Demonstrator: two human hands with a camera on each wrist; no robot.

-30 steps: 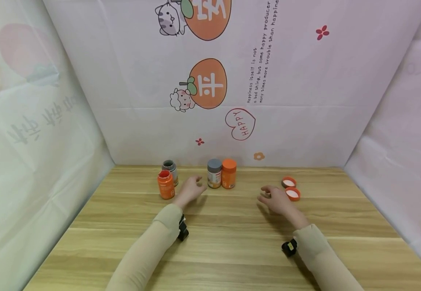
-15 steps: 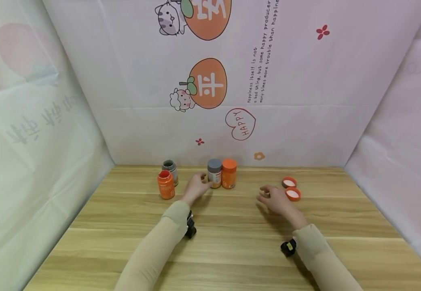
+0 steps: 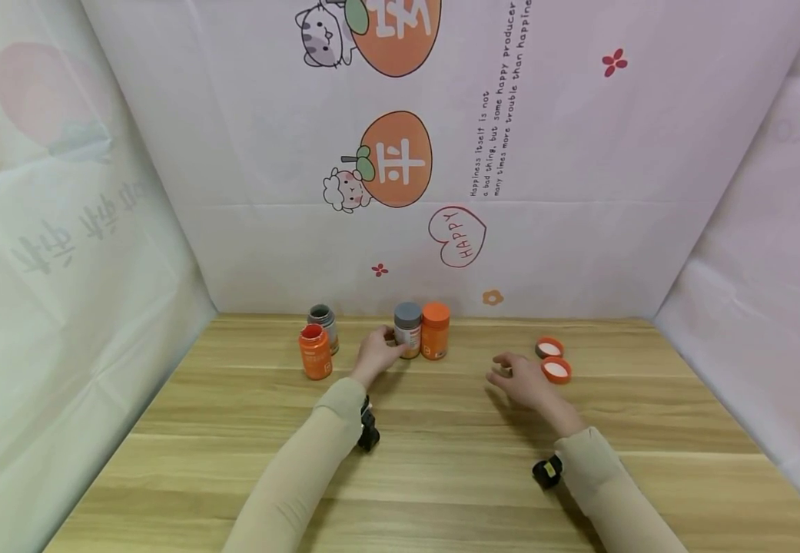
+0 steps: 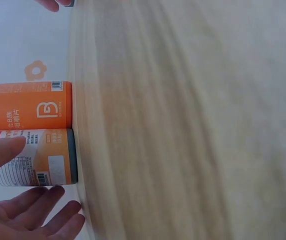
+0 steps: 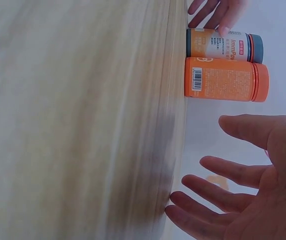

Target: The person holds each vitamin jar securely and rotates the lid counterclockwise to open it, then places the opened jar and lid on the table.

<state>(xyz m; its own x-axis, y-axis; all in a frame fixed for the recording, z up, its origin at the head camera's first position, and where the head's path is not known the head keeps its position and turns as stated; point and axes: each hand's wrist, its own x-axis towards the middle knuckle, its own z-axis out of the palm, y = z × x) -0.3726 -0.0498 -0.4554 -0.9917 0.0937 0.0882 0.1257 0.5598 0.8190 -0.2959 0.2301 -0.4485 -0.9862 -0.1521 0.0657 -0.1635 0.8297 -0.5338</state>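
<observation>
A grey-capped supplement bottle [image 3: 408, 332] stands upright at the back middle, touching an orange bottle [image 3: 436, 332] with an orange cap. My left hand [image 3: 377, 353] holds the grey-capped bottle low on its left side. In the left wrist view the thumb lies across its label [image 4: 29, 167], and the fingers sit along the opposite side. My right hand [image 3: 522, 380] hovers over the table with fingers spread and loosely bent, holding nothing. Beside it two removed caps, one grey [image 3: 549, 347] and one orange [image 3: 556, 370], lie with their white insides up.
At the left stand two uncapped bottles, an orange one [image 3: 316, 353] in front of a grey one [image 3: 323, 326]. A printed white cloth wall [image 3: 545, 253] rises right behind the wooden table [image 3: 455, 461], with more cloth on both sides.
My left hand has moved right, from between the bottle groups to the grey-capped bottle, its thumb now across the front. The right hand has barely moved, and the bottles stand where they were.
</observation>
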